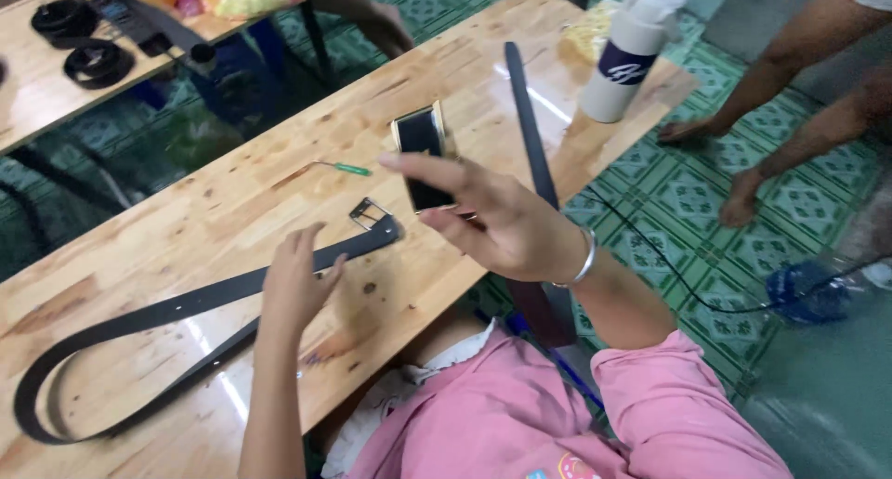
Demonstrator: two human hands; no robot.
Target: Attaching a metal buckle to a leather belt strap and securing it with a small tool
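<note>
My right hand (497,214) is raised above the wooden table (279,177) and pinches a black rectangular belt buckle with a gold rim (423,154). My left hand (295,284) rests with spread fingers on a black leather belt (167,312) that lies looped across the table. The belt's end carries a small metal clasp (370,213), just right of my left fingers. A second black strap (530,117) lies straight along the table's right side and runs off its edge.
A small green-handled tool (348,169) lies near the table's middle. A white cylinder with a dark band (621,65) stands at the far right end. Coiled black belts (93,61) sit on another table at top left. Other people's bare legs (771,98) stand on the green tiled floor.
</note>
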